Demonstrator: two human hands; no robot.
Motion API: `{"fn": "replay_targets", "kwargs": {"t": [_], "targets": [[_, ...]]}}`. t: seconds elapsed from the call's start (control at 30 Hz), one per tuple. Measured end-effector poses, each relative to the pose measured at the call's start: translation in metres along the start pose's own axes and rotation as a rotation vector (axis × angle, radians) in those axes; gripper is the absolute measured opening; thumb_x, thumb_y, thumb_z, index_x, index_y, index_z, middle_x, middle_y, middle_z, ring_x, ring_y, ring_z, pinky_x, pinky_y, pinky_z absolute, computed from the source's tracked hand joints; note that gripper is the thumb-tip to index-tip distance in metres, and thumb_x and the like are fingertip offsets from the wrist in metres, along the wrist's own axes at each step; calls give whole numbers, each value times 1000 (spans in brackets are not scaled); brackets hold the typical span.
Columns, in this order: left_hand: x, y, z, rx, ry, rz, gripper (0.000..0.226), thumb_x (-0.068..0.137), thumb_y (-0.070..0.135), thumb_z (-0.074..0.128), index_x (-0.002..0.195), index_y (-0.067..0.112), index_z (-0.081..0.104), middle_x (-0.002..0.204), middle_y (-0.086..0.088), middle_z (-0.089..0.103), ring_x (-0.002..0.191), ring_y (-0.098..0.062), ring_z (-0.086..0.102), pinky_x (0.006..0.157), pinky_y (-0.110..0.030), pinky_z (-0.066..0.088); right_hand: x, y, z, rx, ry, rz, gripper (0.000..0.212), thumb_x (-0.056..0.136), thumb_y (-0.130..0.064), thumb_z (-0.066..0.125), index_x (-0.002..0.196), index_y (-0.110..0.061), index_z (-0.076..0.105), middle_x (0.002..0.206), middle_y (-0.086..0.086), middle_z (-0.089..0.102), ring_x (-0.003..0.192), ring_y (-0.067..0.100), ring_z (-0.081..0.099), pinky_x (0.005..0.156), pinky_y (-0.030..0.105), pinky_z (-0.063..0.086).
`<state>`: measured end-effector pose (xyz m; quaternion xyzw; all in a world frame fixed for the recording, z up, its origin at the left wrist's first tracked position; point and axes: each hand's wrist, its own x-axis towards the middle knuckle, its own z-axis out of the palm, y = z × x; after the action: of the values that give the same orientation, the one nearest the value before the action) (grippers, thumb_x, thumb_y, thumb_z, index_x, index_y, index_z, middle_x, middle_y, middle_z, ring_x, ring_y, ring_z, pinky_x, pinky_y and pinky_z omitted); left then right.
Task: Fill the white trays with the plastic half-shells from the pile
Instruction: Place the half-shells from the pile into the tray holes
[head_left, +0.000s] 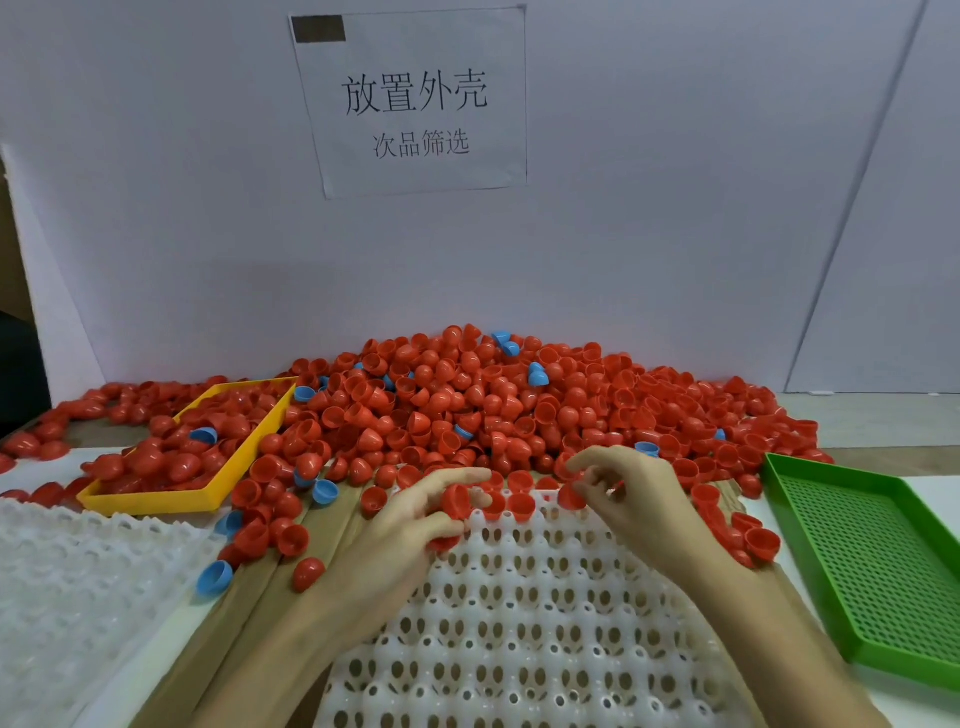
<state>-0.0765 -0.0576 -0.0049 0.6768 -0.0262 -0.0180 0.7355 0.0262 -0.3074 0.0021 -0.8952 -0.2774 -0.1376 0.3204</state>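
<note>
So using the white tray (524, 613) in the middle as the reference point: way off to its left another white tray (78, 582) is sitting on the tabletop (270, 592), and behind that one a yellow tray (156, 500) is lying partly buried in red shells. A few blue half-shells (214, 576) are lying loose on the tabletop between the two white trays.

The left hand (415, 519) is hovering over the middle tray's far left corner, its grip curling around a red half-shell (457, 500), with what looks like another red one tucked under the fingers. Just right of it, a short row of red shells (521, 506) is already sitting in the far row of pockets. The right hand (623, 493) is working over the tray's far right corner, its grip pinching a red shell (571, 496) between thumb and fingertips, the other fingers loosely bent.

Behind the tray the big pile of half-shells (467, 395) is spreading along the white wall, mostly red with a few blue mixed in. Right of the middle tray a green perforated tray (872, 561) is sitting on the tabletop. A paper sign (415, 98) with Chinese text is hanging on the wall above the pile.
</note>
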Motion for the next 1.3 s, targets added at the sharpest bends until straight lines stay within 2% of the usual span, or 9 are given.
{"fn": "replay_targets", "kwargs": {"t": [0.2,0.3,0.43,0.6,0.7,0.83,0.93,1.03,1.3], "targets": [[-9,10,6,-77,-27,-37,69,77,4,60,144,22,59,134,-6,67,131,-21,59,112,-34,46,6,4,17,-66,-113,16,27,100,-14,69,126,-21,75,99,-9,59,86,4,59,79,12,48],[-13,12,8,-24,-59,-41,64,95,-5,56,149,31,53,145,9,57,132,-4,57,109,-26,48,6,3,18,-31,-98,18,26,101,-20,69,126,-22,74,100,-11,59,88,4,60,83,16,50],[-13,8,6,52,-49,-19,65,99,10,66,151,44,46,147,5,55,132,-10,58,118,-38,39,5,2,20,37,-83,21,20,99,-29,71,119,-32,74,102,-14,58,93,2,59,83,15,47],[-9,4,7,-76,61,-4,50,86,19,81,133,21,63,127,-9,70,112,-27,73,98,-33,57,5,3,22,16,-166,-12,16,96,-33,75,112,-35,75,113,-22,57,107,-1,56,95,18,47],[-7,1,7,-91,97,2,39,82,22,81,117,9,71,118,-10,74,107,-30,75,96,-35,59,5,1,16,21,-165,-14,15,99,-29,72,111,-34,78,116,-21,62,106,0,59,87,11,43],[-6,-1,10,-129,75,29,21,89,21,76,108,11,76,117,-12,75,111,-30,73,98,-30,57,1,-15,-2,254,-38,-66,19,97,-21,73,113,-32,78,107,-17,73,100,4,68,83,24,57],[-6,-3,12,-137,42,64,19,92,23,75,109,15,75,122,-9,73,115,-31,71,101,-29,54,-4,-34,-6,426,-178,-97,18,95,-24,77,111,-31,77,100,-14,77,92,8,74,78,24,60],[-7,-5,15,-105,11,104,20,94,23,74,112,17,70,130,0,70,116,-30,71,104,-28,52,-10,-46,3,381,-191,-137,19,89,-30,83,106,-32,73,93,-12,75,87,11,72,72,18,55],[-9,-3,25,107,57,249,17,90,14,80,104,19,72,132,8,68,121,-12,67,94,-26,57,-11,-46,1,367,-172,-142,13,91,-19,82,102,-20,74,92,-6,77,87,15,74,77,33,60]]}}
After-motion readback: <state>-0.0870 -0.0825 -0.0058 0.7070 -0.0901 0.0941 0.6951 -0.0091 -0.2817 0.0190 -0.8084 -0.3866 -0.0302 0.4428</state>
